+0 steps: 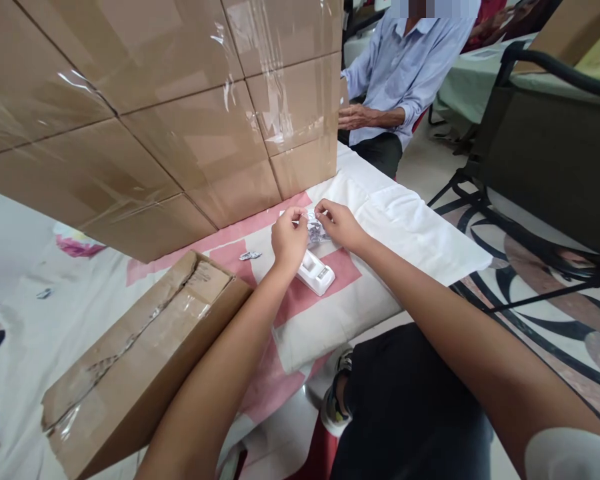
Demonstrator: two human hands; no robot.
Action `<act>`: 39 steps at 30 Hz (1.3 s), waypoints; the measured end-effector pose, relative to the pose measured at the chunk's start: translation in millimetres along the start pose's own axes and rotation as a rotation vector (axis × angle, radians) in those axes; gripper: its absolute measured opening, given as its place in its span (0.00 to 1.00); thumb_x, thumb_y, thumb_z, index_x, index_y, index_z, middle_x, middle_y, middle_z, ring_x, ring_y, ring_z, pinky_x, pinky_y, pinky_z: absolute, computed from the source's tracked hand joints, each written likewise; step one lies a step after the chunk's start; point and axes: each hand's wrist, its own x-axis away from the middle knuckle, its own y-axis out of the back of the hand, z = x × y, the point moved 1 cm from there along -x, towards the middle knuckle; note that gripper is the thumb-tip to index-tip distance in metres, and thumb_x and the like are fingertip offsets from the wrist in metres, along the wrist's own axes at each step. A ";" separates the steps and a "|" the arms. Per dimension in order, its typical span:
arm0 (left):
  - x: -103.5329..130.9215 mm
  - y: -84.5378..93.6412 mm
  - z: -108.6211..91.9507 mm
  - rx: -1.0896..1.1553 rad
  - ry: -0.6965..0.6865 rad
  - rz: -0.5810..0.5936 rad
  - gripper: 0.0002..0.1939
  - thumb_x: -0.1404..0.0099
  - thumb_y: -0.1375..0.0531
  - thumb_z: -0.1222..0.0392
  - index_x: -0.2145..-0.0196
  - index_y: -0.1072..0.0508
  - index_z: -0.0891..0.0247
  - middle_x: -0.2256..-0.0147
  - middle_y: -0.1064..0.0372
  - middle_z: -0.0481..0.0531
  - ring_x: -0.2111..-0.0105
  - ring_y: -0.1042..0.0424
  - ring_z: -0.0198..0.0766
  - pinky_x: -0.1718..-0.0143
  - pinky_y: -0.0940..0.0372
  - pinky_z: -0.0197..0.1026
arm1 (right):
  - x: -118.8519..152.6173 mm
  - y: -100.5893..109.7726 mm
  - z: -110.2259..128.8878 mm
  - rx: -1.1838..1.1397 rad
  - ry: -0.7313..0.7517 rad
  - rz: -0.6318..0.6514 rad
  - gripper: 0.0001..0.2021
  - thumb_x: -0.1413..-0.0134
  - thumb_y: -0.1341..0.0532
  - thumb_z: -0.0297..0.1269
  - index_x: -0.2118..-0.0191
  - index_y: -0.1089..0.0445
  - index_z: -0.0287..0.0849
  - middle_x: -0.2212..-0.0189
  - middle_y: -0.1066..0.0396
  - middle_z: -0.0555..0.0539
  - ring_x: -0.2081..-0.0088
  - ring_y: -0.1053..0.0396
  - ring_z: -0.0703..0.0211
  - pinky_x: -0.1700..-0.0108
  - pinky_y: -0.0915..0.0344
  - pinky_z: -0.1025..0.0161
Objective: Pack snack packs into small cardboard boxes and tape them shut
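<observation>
Both of my hands meet over the cloth-covered table. Between them is a small clear plastic packet [319, 233] with dark, silvery contents. My left hand [289, 235] is closed, thumb and finger pinched at the packet's left edge. On the other side, my right hand [341, 223] pinches its upper right edge. Just below the packet lies a white plastic device [317, 275] with a small grey panel at its near end; my left hand partly hides it. A small silvery packet [251, 255] rests on the cloth to the left.
Stacked taped cardboard boxes [205, 133] rise behind and left of my hands. A long cardboard box [145, 360] lies beside my left forearm. The table's cloth [410, 227] hangs toward the right. Across sits a person in a blue shirt [405, 73]; a dark chair [550, 153] stands right.
</observation>
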 end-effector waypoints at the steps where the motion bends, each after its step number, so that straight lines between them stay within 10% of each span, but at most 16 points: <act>1: 0.9 0.4 0.0 -0.010 0.012 -0.015 0.05 0.35 0.41 0.66 0.63 0.25 0.60 0.62 0.23 0.50 0.61 0.26 0.39 0.57 0.35 0.40 | 0.1 0.2 -0.4 0.005 -0.018 -0.011 0.05 0.41 0.46 0.33 0.67 0.35 0.44 0.68 0.28 0.48 0.66 0.33 0.55 0.60 0.38 0.60; 21: 1.8 2.5 14.2 0.003 0.162 -0.294 0.06 0.31 0.49 0.64 0.60 0.32 0.60 0.59 0.27 0.52 0.57 0.27 0.38 0.53 0.34 0.39 | 4.6 -1.2 7.8 -0.160 -0.219 -0.092 0.03 0.41 0.46 0.32 0.66 0.36 0.45 0.71 0.24 0.50 0.74 0.33 0.60 0.69 0.40 0.63; 29: -20.4 -7.2 25.3 -0.048 0.260 -0.024 0.15 0.40 0.38 0.63 0.54 0.26 0.61 0.66 0.23 0.52 0.70 0.25 0.39 0.63 0.30 0.41 | 11.9 13.7 1.1 -0.032 -0.092 -0.196 0.03 0.44 0.44 0.33 0.67 0.34 0.45 0.65 0.28 0.46 0.59 0.30 0.52 0.55 0.35 0.56; 39: -32.4 0.6 20.7 -0.253 0.201 0.098 0.13 0.43 0.36 0.57 0.61 0.18 0.60 0.59 0.21 0.58 0.56 0.23 0.53 0.52 0.32 0.49 | 6.8 16.5 -5.4 -0.047 -0.084 -0.234 0.03 0.43 0.43 0.32 0.68 0.35 0.47 0.65 0.31 0.47 0.60 0.31 0.53 0.53 0.34 0.55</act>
